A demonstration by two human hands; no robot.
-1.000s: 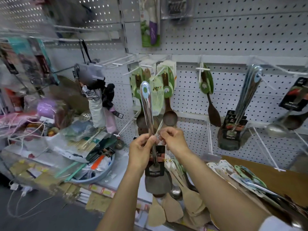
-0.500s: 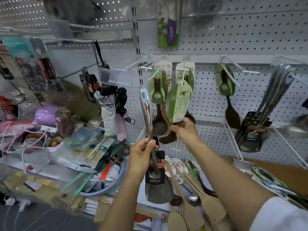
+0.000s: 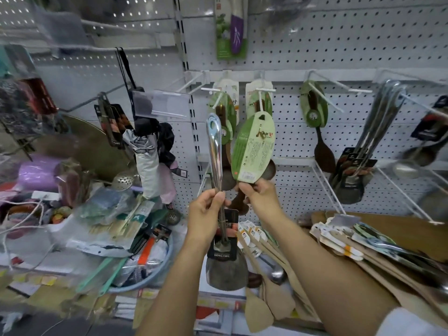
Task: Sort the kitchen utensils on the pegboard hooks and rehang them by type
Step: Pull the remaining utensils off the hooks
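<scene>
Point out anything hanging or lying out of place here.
The green-carded spoon in the right hand is off its hook. Loose wooden spatulas lie piled on the shelf below instead of hanging. The left hand holds a steel spatula, also unhung.

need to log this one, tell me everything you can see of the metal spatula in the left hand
The metal spatula is shiny steel, held upright with its blade down. Its long flat handle ends at the top in an oval hanging hole. The broad, dull grey blade sits at the bottom, below a black card label printed in white that wraps the neck. The left hand grips the handle about midway, thumb across the front. It hangs on no hook and stands in front of the pegboard, beside the green-carded utensil in the right hand.
</scene>
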